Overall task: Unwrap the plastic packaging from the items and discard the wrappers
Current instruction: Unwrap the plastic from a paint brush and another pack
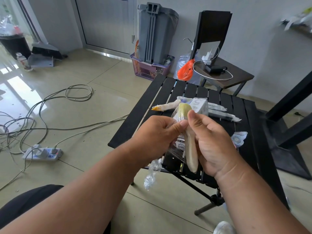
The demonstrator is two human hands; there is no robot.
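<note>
Above the counter, the right hand grips the pale wrapped item; the left hand pinches its clear wrapper. Peel the film steadily away, keeping the item firmly held

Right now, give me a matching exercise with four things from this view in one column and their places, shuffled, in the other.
Things:
1. pale long-handled item in clear plastic wrap
2. white carton box
3. white power strip
4. purple plastic basket

Places:
A. on the tiled floor, left
B. held in both hands
C. on the black slatted table
D. by the far wall

Pairs: 1-B, 2-C, 3-A, 4-D
</note>
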